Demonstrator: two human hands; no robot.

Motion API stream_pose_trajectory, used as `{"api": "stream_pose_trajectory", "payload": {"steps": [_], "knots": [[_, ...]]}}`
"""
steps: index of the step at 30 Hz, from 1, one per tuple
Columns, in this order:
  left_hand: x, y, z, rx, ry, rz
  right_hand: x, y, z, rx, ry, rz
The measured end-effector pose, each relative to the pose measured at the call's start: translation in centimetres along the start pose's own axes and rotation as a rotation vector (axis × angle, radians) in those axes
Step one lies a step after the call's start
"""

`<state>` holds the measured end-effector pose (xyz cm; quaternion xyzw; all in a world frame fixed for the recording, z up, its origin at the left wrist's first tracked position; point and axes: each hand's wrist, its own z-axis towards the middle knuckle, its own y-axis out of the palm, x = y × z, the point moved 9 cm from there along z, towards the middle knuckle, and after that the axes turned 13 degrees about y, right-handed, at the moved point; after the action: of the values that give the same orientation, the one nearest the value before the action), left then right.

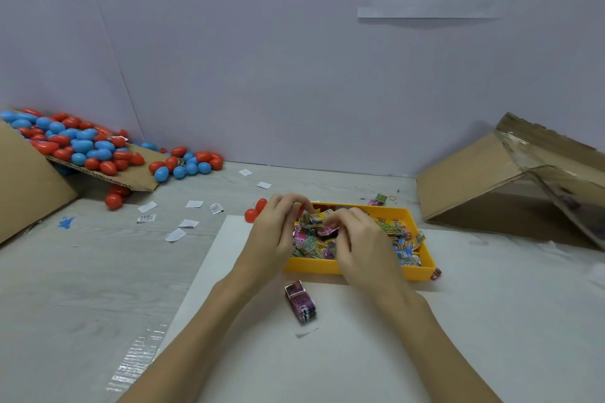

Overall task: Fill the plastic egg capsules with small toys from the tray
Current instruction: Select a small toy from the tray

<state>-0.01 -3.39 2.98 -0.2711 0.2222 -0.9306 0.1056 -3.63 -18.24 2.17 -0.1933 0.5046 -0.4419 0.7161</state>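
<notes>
Big cardboard box (510, 180) tipped over on the right, heap of red and blue eggs (82, 144) far left. Centre stage, the yellow tray (422, 267) packed with little toys. Both hands work above it: left hand (278, 226) curled round a red egg half, right hand (357, 239) pinching a toy (322, 231). Loading step, I'd say; next, press it in and cap it.

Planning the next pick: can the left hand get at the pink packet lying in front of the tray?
Probably yes: the pink packet lies uncovered just below the left hand, nothing between them.
</notes>
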Motion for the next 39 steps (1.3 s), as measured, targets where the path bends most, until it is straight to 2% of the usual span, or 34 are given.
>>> {"api": "stream_pose_trajectory", "payload": {"steps": [4, 8, 11, 14, 20, 24, 29, 35, 39], "knots": [[0.9, 0.1, 0.5, -0.018, 0.039, -0.084, 1.1, 0.5, 0.3, -0.135, 0.082, -0.088], [0.8, 0.6, 0.2, -0.037, -0.041, -0.180, 1.6, 0.9, -0.1, -0.237, 0.126, -0.208], [0.6, 0.6, 0.0, -0.008, -0.080, -0.208, 1.5, 0.9, 0.0, -0.239, 0.136, -0.221], [0.2, 0.5, -0.1, 0.010, -0.067, -0.125, 1.5, 0.7, 0.1, -0.220, 0.157, -0.197], [-1.4, 0.7, -0.7, 0.000, -0.151, -0.048, 2.1, -0.4, 0.4, -0.068, 0.197, -0.114], [-0.7, 0.5, -0.3, -0.010, -0.046, 0.030, 3.6, -0.3, 0.5, -0.052, 0.312, -0.078], [-0.3, 0.3, -0.3, 0.008, -0.029, 0.031, 5.6, 0.6, 0.8, -0.168, 0.537, -0.047], [-0.2, 0.7, -0.4, -0.004, -0.068, 0.008, 5.7, 0.7, 0.8, -0.139, 0.511, -0.058], [-0.4, 0.6, -0.4, 0.019, -0.114, -0.064, 5.3, 0.2, 0.7, -0.089, 0.465, 0.031]]}}
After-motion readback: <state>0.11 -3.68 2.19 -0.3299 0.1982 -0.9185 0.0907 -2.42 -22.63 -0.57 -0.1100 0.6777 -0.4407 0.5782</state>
